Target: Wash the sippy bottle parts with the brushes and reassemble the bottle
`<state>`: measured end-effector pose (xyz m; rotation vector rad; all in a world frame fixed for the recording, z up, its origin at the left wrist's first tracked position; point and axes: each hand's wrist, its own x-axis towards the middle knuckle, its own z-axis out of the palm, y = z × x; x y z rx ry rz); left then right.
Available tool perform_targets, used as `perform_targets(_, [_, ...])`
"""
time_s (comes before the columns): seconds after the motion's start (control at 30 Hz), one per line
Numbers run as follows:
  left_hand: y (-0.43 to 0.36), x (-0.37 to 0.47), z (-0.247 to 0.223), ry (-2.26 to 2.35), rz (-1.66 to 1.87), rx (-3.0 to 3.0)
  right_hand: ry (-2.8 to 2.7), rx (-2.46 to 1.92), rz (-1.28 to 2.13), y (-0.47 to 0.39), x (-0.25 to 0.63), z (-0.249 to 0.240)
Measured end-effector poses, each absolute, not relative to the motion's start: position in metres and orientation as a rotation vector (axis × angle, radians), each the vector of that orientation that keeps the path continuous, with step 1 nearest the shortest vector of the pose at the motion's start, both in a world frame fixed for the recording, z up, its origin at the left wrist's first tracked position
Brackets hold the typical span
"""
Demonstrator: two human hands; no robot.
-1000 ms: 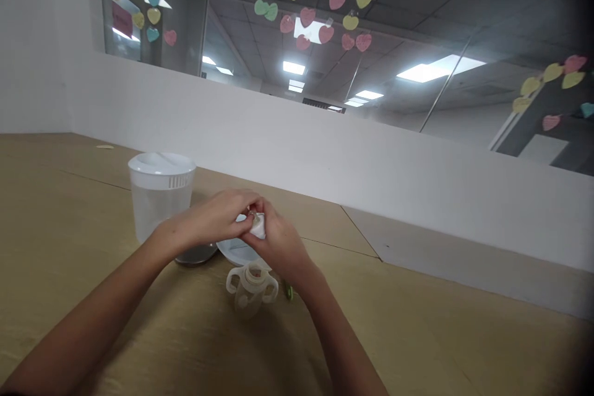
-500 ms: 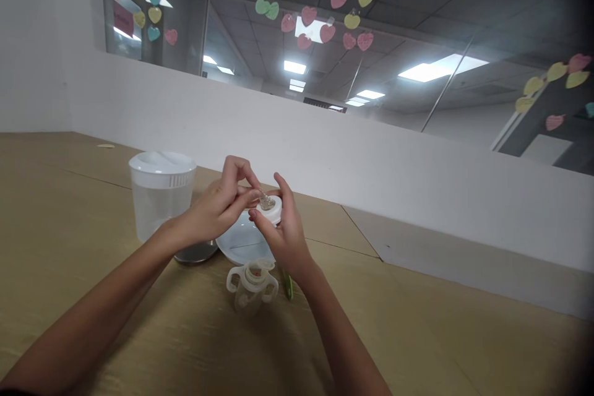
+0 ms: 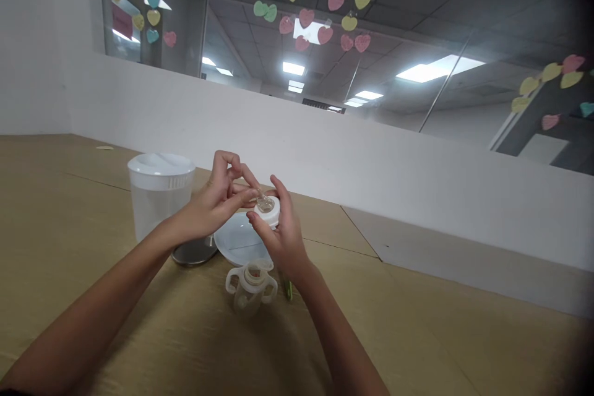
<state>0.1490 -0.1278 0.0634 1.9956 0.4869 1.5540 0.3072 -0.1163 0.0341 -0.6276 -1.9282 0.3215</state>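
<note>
My right hand (image 3: 286, 236) holds a white ring-shaped cap (image 3: 271, 213) between thumb and fingers. A clear, soft-looking nipple (image 3: 265, 203) sits at the ring's opening, and my left hand (image 3: 214, 199) pinches its tip with thumb and fingertips. Below them a bottle with two handles (image 3: 250, 289) stands upright with its mouth uncovered; something small and reddish shows inside. Just behind the bottle is a pale bluish bowl (image 3: 239, 241), partly hidden by my right hand.
To the left stands a clear pitcher with a white lid (image 3: 160, 189). A dark round metal-rimmed plate (image 3: 195, 252) lies beside the bowl. A green object (image 3: 288, 289) is right of the bottle. Behind the table (image 3: 417, 322) rise a white wall and a window with heart-shaped notes.
My left hand has shifted slightly left and up, its fingers a little more spread. The ring cap is tilted more toward the camera, and more of its opening shows.
</note>
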Motion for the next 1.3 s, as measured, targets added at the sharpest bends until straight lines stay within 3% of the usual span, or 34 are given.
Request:
perform_targets(0.27, [-0.132, 0.156, 0.055, 0.771, 1.631, 2.393, -2.038, -0.610, 0.180, -0.108, 0.308, 0.036])
perform_targets(0.57, [-0.128, 0.154, 0.061, 1.011, 1.342, 2.523, -2.118, -0.889, 0.154, -0.107, 0.318, 0.042])
perform_targets(0.8, [-0.107, 0.164, 0.002, 0.857, 1.707, 2.158, -2.297, -1.142, 0.024, -0.104, 0.339, 0.050])
perform_targets(1.03, [-0.118, 0.158, -0.086, 0.921, 1.502, 2.234, -2.566, -1.023, 0.577, -0.107, 0.358, 0.062])
perform_targets(1.13, [-0.122, 0.160, -0.098, 0.887, 1.532, 2.296, -2.646, -0.918, 0.770, -0.104, 0.358, 0.062])
perform_targets(1.3, [-0.120, 0.164, -0.104, 0.960, 1.444, 2.346, -2.671, -0.995, 0.764, -0.096, 0.357, 0.057])
